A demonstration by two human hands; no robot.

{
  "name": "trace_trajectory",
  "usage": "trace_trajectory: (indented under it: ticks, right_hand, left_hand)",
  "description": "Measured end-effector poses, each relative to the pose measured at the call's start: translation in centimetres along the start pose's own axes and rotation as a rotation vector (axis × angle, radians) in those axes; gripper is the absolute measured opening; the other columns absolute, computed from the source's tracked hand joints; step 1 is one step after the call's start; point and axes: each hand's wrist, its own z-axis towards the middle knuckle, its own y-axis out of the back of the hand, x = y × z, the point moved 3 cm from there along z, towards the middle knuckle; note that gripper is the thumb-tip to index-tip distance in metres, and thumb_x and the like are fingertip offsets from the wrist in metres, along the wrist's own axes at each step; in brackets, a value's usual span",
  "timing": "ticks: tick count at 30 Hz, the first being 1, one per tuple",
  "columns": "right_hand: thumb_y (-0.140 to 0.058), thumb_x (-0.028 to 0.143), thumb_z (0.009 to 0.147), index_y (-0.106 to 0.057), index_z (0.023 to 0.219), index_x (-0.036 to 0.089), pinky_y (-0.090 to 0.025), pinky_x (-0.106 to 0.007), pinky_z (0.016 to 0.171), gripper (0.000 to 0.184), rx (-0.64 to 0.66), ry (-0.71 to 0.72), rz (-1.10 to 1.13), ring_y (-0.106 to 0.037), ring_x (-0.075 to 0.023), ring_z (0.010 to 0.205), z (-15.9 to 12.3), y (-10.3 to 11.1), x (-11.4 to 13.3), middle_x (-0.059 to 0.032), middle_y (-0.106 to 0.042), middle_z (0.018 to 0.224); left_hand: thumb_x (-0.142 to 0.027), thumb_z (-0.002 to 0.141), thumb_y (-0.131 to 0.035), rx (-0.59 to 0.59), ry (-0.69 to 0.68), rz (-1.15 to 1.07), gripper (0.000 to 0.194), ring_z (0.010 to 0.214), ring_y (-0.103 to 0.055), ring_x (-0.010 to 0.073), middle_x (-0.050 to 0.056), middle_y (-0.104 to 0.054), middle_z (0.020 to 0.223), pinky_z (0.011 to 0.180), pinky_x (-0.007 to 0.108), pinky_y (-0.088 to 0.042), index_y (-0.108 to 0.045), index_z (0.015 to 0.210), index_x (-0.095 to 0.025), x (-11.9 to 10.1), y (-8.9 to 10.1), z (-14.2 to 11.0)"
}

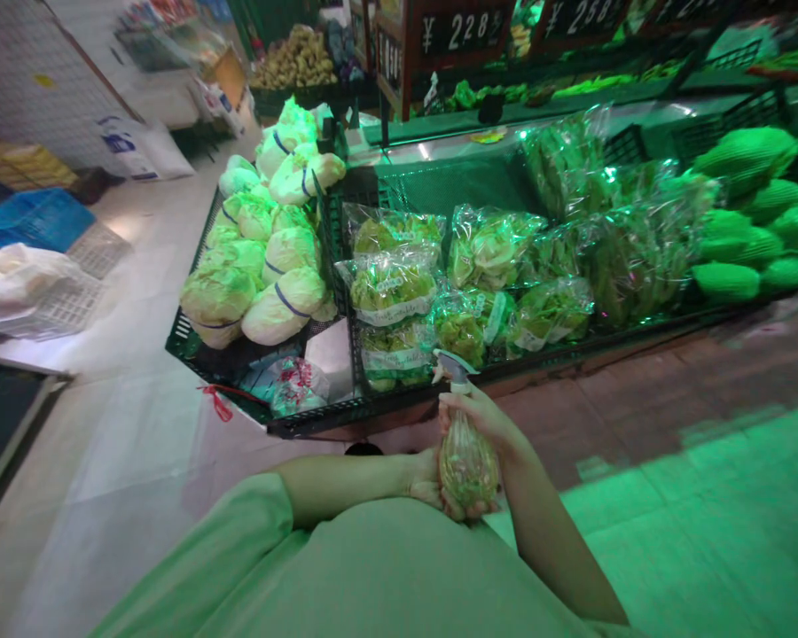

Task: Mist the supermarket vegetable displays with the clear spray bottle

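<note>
Close in front of my body I hold a clear spray bottle (pixel 466 465) with a grey-and-white trigger head, upright and slightly tilted. My right hand (pixel 484 415) is closed around its neck, just below the trigger. Cupped under the base is my left hand (pixel 432 487), its fingers curled beneath the bottle. Beyond the bottle, bagged leafy greens (pixel 394 288) with printed labels lie in the display. To their left, Chinese cabbages (pixel 283 306) with dark blue bands are piled in a black crate (pixel 190 350).
More bagged greens (pixel 638 252) and green melon-like produce (pixel 731 239) fill the right of the display. Price signs (pixel 465 34) hang behind. A red ribbon (pixel 221 403) is tied at the crate's front corner. On the left floor stand a blue crate (pixel 36 221) and a white basket (pixel 59 306).
</note>
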Motion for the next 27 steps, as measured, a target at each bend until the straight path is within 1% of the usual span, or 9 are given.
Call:
trace_trajectory:
  ticks: [2, 4, 5, 8, 11, 16, 21, 24, 27]
  right_hand:
    - [-0.044, 0.027, 0.066, -0.049, 0.075, 0.018, -0.037, -0.025, 0.041, 0.014, 0.032, -0.029, 0.002, -0.047, -0.0122, 0.04, 1.0, -0.4, -0.2, 0.0007, -0.05, 0.047]
    - [-0.046, 0.027, 0.065, -0.044, 0.089, 0.022, -0.038, -0.026, 0.04, 0.024, 0.05, -0.053, 0.016, -0.047, -0.0124, 0.039, 1.9, -0.9, -0.4, 0.0024, -0.05, 0.049]
    - [-0.046, 0.027, 0.065, -0.042, 0.092, 0.023, -0.038, -0.027, 0.041, 0.027, 0.051, -0.065, 0.025, -0.047, -0.0122, 0.04, 2.4, -1.1, -0.6, 0.0027, -0.05, 0.05]
    - [-0.048, 0.027, 0.064, -0.043, 0.088, 0.024, -0.039, -0.028, 0.042, 0.024, 0.033, -0.103, 0.048, -0.047, -0.0118, 0.04, 3.1, -1.4, -1.0, 0.0018, -0.051, 0.053]
    - [-0.047, 0.028, 0.064, -0.045, 0.084, 0.025, -0.039, -0.029, 0.042, 0.02, 0.016, -0.105, 0.055, -0.046, -0.0124, 0.041, 3.0, -1.2, -1.1, 0.0009, -0.051, 0.053]
    - [-0.045, 0.027, 0.066, -0.042, 0.088, 0.027, -0.037, -0.029, 0.042, 0.022, -0.03, -0.039, 0.069, -0.047, -0.0143, 0.042, 1.7, 0.0, -0.7, 0.0015, -0.05, 0.05]
    - [-0.041, 0.027, 0.068, -0.043, 0.088, 0.024, -0.037, -0.028, 0.043, 0.02, -0.077, 0.004, 0.119, -0.049, -0.0142, 0.045, 0.5, 1.5, -0.9, 0.001, -0.05, 0.051]
    - [-0.042, 0.028, 0.068, -0.045, 0.086, 0.022, -0.037, -0.027, 0.042, 0.019, -0.083, -0.008, 0.117, -0.049, -0.0138, 0.044, 0.5, 1.9, -1.2, 0.001, -0.049, 0.05]
    - [-0.043, 0.028, 0.067, -0.045, 0.086, 0.024, -0.037, -0.027, 0.041, 0.02, -0.085, -0.048, 0.106, -0.048, -0.0132, 0.042, 0.8, 1.9, -1.5, 0.0012, -0.049, 0.05]
  left_hand:
    - [-0.056, 0.057, -0.034, 0.014, 0.005, -0.026, 0.049, 0.055, -0.044, 0.0161, 0.013, -0.05, 0.072, 0.036, 0.01, -0.004, -0.049, 0.08, -0.016, 0.0, 0.4, 0.2]
    - [-0.052, 0.059, -0.035, 0.029, -0.038, -0.056, 0.045, 0.052, -0.041, 0.0125, 0.012, -0.049, 0.071, 0.035, 0.01, -0.003, -0.049, 0.082, -0.017, 0.0, 0.6, 0.0]
    - [-0.05, 0.061, -0.035, 0.035, -0.059, -0.072, 0.042, 0.051, -0.04, 0.011, 0.011, -0.048, 0.07, 0.034, 0.009, -0.003, -0.049, 0.083, -0.017, 0.0, 0.6, -0.3]
    - [-0.043, 0.063, -0.037, 0.045, -0.104, -0.11, 0.035, 0.049, -0.037, 0.0085, 0.01, -0.048, 0.07, 0.033, 0.009, -0.003, -0.049, 0.082, -0.016, 0.0, 0.6, -0.9]
    - [-0.044, 0.061, -0.039, 0.05, -0.109, -0.128, 0.037, 0.049, -0.036, 0.0086, 0.01, -0.047, 0.07, 0.033, 0.009, -0.003, -0.049, 0.082, -0.015, 0.1, 0.4, -1.0]
    - [-0.044, 0.06, -0.038, 0.042, -0.077, -0.116, 0.039, 0.05, -0.037, 0.0091, 0.011, -0.044, 0.069, 0.033, 0.009, -0.001, -0.049, 0.083, -0.014, 0.0, -0.2, -0.6]
    - [-0.046, 0.06, -0.037, 0.012, -0.031, -0.062, 0.038, 0.049, -0.038, 0.01, 0.011, -0.044, 0.067, 0.034, 0.011, 0.0, -0.049, 0.076, -0.014, 0.0, -0.9, -0.2]
    - [-0.044, 0.061, -0.038, 0.01, -0.016, -0.058, 0.035, 0.049, -0.038, 0.01, 0.01, -0.045, 0.067, 0.035, 0.011, -0.002, -0.049, 0.077, -0.015, 0.0, -1.2, 0.0]
    - [-0.044, 0.062, -0.038, 0.001, -0.014, -0.075, 0.034, 0.048, -0.038, 0.0097, 0.01, -0.046, 0.067, 0.034, 0.012, -0.004, -0.05, 0.075, -0.015, 0.0, -1.3, 0.4]
